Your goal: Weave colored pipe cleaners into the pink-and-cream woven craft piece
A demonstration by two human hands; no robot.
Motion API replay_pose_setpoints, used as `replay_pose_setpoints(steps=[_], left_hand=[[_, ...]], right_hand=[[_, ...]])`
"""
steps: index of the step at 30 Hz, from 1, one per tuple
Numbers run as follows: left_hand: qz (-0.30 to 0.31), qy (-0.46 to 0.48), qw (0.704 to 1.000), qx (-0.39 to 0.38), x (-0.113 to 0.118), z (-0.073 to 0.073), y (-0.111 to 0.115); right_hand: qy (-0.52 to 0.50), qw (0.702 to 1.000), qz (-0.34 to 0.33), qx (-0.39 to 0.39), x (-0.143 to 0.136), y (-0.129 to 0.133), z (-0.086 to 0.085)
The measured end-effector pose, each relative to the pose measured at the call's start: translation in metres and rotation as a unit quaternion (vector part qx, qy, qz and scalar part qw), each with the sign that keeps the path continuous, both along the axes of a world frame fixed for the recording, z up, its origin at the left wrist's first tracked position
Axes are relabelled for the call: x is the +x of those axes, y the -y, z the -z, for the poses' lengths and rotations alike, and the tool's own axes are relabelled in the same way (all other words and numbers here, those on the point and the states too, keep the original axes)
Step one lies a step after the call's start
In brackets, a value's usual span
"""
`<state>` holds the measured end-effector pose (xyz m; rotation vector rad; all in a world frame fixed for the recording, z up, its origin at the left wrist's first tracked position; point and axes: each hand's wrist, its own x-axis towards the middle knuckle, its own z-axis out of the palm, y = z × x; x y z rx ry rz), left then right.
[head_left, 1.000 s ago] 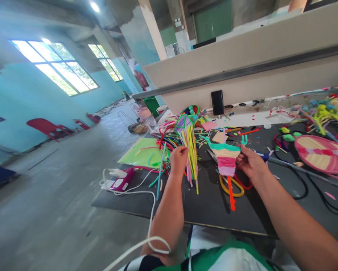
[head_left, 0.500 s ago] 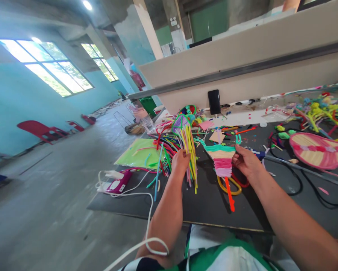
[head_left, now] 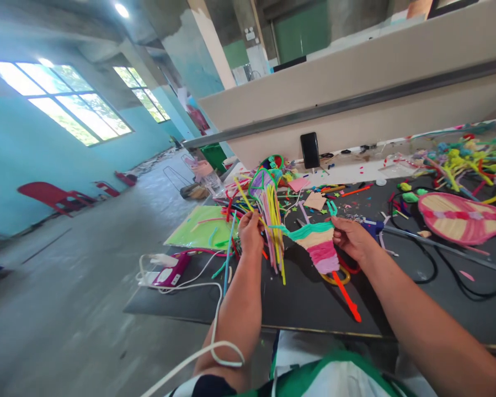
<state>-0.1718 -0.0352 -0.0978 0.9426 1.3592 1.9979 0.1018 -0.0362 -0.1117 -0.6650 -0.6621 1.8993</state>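
Observation:
My left hand (head_left: 251, 231) is closed in a pinch on a yellow pipe cleaner (head_left: 244, 194), which points up and to the left. Just right of that hand hangs a bundle of yellow and lilac pipe cleaners (head_left: 276, 234) below a purple piece edged in green (head_left: 263, 183). In my right hand (head_left: 350, 237) is a striped pipe-cleaner piece (head_left: 321, 252), pinched at its upper right corner. Its bands run teal, cream, pink and lilac, and an orange stem (head_left: 347, 298) sticks out at the bottom. Scissors with a yellow handle (head_left: 344, 274) lie partly hidden behind it.
A purple power adapter (head_left: 173, 270) with white cables sits at the table's left, beside a green packet (head_left: 196, 227). A phone (head_left: 310, 150) leans on the partition. To the right are a blue glue gun (head_left: 372, 227), black cable and a pink oval piece (head_left: 458, 216).
My left hand has moved left and up from the bundle, now with a yellow pipe cleaner in its fingers. The striped piece has tilted, its orange stem swinging right.

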Motion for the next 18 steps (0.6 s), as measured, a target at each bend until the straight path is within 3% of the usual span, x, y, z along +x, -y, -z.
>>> replay_pose_setpoints(steps=[3,8,12,15,18], left_hand=[[-0.026,0.030,0.994,0.106,0.002,-0.016,0.005],[-0.023,-0.097,0.974,0.203,0.032,-0.059,0.032],[0.044,-0.239,0.957,0.160,0.060,-0.090,0.042],[0.069,-0.343,0.928,0.129,0.062,-0.093,0.037],[0.054,-0.430,0.893,0.123,0.044,-0.078,0.027]], right_hand=[[-0.006,1.000,-0.004,-0.006,-0.001,0.001,0.000],[-0.009,1.000,-0.004,-0.010,-0.001,0.001,-0.003],[-0.007,1.000,-0.009,-0.011,-0.002,0.001,-0.004],[-0.002,1.000,0.014,-0.017,-0.001,0.000,-0.004],[-0.006,0.998,0.060,-0.028,0.001,-0.001,-0.004]])
